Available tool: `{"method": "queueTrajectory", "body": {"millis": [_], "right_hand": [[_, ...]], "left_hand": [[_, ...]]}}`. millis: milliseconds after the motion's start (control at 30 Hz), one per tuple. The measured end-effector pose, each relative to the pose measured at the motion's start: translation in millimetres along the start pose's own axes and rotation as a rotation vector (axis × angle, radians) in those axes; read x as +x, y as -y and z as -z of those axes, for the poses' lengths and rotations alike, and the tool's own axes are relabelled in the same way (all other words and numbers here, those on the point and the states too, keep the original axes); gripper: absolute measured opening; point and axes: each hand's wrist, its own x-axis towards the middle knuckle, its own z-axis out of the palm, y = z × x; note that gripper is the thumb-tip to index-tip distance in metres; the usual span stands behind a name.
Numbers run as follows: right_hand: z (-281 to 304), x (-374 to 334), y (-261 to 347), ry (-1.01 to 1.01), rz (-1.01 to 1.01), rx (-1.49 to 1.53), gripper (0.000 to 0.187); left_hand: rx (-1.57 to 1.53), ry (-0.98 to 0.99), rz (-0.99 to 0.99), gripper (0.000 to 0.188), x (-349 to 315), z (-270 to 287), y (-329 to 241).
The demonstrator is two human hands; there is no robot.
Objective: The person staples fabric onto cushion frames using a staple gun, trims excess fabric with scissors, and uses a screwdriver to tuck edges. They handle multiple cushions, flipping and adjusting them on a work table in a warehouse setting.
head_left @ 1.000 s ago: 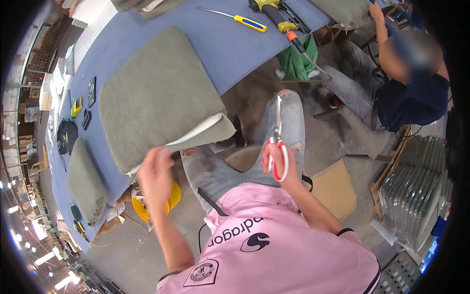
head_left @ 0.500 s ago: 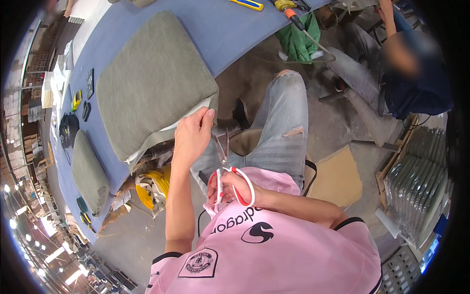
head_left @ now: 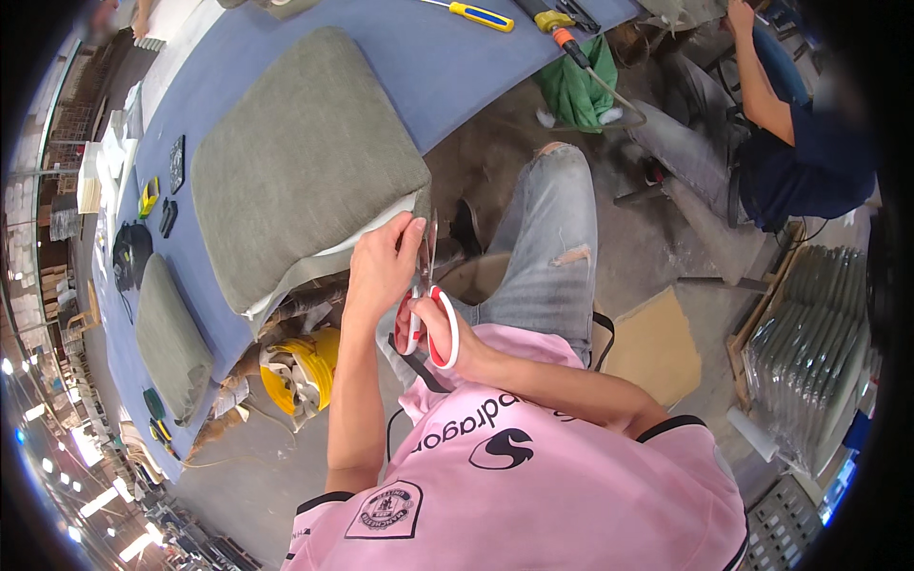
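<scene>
A grey-green upholstered cushion (head_left: 305, 162) lies on the blue table, its near edge overhanging, with a strip of white padding showing along that edge. My left hand (head_left: 379, 262) pinches the cushion's loose cover fabric at the near right corner. In my right hand (head_left: 440, 335) is a pair of scissors (head_left: 441, 324) with red and white handles, fingers through the loops. Its blades point up beside the fabric by my left fingertips; whether they touch the cloth is hard to make out.
A smaller grey-green cushion (head_left: 169, 338) rests at the table's left. On the blue table (head_left: 447, 76) lie a yellow-blue screwdriver (head_left: 481, 15) and a pneumatic tool (head_left: 562, 33). A yellow bucket (head_left: 319, 371) stands below. Another person (head_left: 800, 152) sits at right, near plastic-wrapped panels (head_left: 809, 352).
My right hand has lifted the scissors up toward the cushion corner, and the blades have drawn closer together. My left hand shifted slightly right and down, keeping its pinch.
</scene>
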Motion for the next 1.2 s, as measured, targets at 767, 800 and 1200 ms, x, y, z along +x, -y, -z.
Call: {"method": "queueTrajectory", "body": {"millis": [767,800,1200], "right_hand": [[29.2,18.7,-4.1,-0.130,0.108,-0.085,0.047],[29.6,18.0,-2.0,-0.119,0.118,-0.111,0.047],[86.1,-34.7,65.3,0.184,-0.065,-1.083,0.054]], "left_hand": [[-0.048,0.008,0.017,0.036,-17.0,-4.6,2.8],[-0.049,0.015,0.031,0.036,-18.0,-3.9,2.8],[0.079,0.009,0.103,0.028,-98.4,32.4,12.0]]}}
